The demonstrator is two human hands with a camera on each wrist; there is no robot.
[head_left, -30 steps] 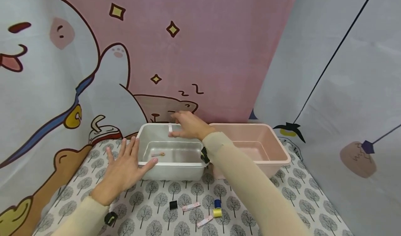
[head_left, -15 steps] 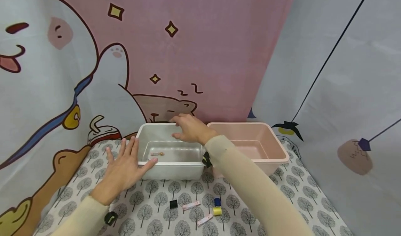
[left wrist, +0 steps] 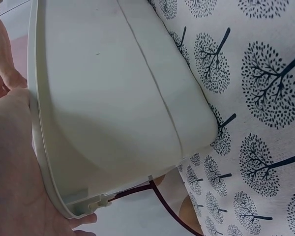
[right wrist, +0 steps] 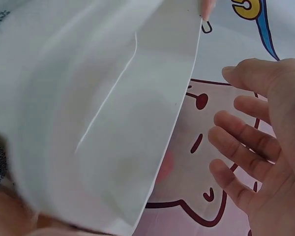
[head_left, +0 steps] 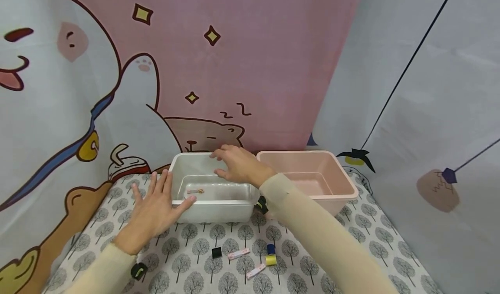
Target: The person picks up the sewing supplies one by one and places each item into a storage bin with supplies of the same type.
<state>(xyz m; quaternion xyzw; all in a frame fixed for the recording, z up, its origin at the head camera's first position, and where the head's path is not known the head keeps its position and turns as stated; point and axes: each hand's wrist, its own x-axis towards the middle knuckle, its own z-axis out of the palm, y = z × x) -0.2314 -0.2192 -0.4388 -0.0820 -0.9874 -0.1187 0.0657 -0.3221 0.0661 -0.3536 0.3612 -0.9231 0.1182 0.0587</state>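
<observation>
My left hand rests against the left front corner of a white plastic bin, its fingers straight and spread along the side, the thumb over the front rim. In the left wrist view that hand lies along the rim. My right hand hovers over the bin's back right part, fingers loosely bent. The right wrist view shows this hand holding nothing, beside the bin's thin wall. On the bin's floor lies a small slim pinkish bar with a gold-coloured end.
A pink bin stands right of the white one. On the tree-print cloth in front lie a black spool, a blue spool, a yellow spool and two slim pink-and-white bars. A printed curtain hangs behind.
A small white strip seen at my right fingertips one second ago is out of sight. My right hand has moved slightly down and towards me. The left hand stays put.
</observation>
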